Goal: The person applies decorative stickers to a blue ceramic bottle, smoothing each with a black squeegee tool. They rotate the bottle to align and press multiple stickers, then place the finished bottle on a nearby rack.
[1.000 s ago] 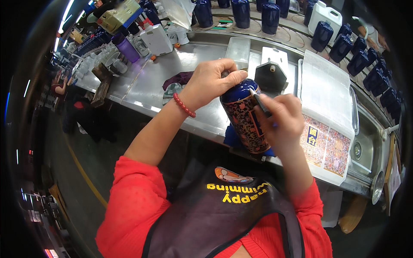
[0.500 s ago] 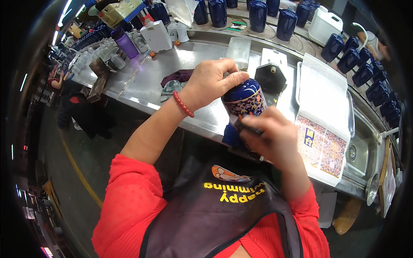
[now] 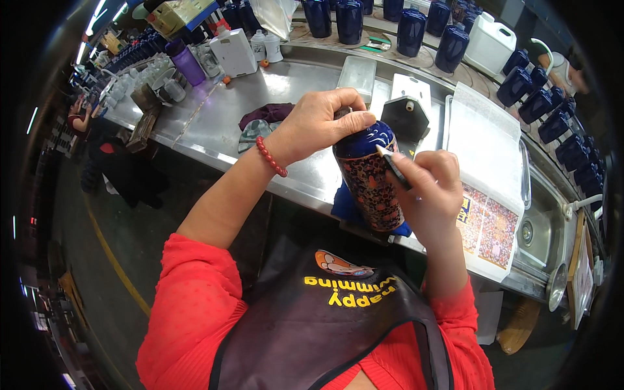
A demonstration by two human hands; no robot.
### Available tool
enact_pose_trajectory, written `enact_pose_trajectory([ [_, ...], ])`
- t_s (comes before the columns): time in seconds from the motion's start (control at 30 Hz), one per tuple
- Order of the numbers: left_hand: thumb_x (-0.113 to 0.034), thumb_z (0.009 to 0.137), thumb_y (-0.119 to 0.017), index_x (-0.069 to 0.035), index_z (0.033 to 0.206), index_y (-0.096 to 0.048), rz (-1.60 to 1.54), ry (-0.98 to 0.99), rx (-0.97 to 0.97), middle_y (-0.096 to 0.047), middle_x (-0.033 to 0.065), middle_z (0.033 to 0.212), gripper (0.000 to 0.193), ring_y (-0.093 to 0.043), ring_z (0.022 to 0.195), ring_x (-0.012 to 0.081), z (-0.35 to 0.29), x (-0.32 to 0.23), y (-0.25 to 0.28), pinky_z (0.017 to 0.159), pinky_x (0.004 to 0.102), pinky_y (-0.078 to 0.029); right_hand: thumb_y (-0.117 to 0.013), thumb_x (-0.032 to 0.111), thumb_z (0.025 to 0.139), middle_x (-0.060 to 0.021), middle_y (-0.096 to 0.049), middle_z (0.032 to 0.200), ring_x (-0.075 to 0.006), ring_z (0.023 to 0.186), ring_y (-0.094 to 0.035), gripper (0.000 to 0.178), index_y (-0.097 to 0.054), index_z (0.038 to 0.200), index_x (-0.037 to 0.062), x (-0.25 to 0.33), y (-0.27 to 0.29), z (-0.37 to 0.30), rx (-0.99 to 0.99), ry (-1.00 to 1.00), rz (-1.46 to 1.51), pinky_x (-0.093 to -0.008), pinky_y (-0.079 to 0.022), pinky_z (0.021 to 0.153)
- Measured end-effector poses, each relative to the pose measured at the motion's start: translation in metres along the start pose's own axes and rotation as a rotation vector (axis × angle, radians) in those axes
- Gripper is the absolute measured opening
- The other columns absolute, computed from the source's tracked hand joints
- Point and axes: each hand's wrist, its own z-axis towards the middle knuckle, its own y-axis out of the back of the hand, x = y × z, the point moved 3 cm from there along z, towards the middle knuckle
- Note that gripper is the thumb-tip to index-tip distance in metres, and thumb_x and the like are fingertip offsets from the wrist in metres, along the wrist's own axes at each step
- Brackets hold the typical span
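Bright tube lights streak the upper left, and cool light leaves a pale sheen on the steel worktop. Small white glints curve over the glossy blue shoulder of the bottle, while the floor sinks into dimness. The fisheye lens bows the worktop's long edge, and black swallows the corners (a heavy vignette). The middle is fairly crisp; the right hand looks slightly soft, and the far background at left is smeary.
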Motion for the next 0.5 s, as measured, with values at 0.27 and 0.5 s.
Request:
enact_pose_trajectory([
  [0.27, -0.027, 0.098, -0.069, -0.001, 0.096, -0.069, 0.054, -0.001, -0.029, -0.067, 0.0001, 0.082, 0.026, -0.059, 0.079, 0.0056, 0.001, -0.001, -0.002, 0.070, 0.0243, -0.050, -0.079, -0.002, 0.071, -0.0100, -0.060, 0.092, -0.0278, 0.076, -0.057, 0.041, -0.069, 0.109, 0.0060, 0.006, -0.001, -0.005, 0.020, 0.041, 0.047, -0.0389, -0.046, 0.067],
  [0.5, -0.033, 0.095, -0.071, -0.001, 0.094, -0.070, 0.080, -0.021, -0.095, -0.068, 0.0075, 0.077, 0.032, -0.061, 0.071, 0.0126, 0.003, -0.001, -0.003, 0.066, 0.0295, -0.050, -0.072, 0.002, 0.079, -0.0204, -0.052, 0.147, -0.0394, 0.127, -0.053, 0.054, -0.064, 0.132, 0.0102, 0.014, -0.011, -0.008, 0.122, 0.014, -0.208, -0.0438, -0.048, 0.104],
])
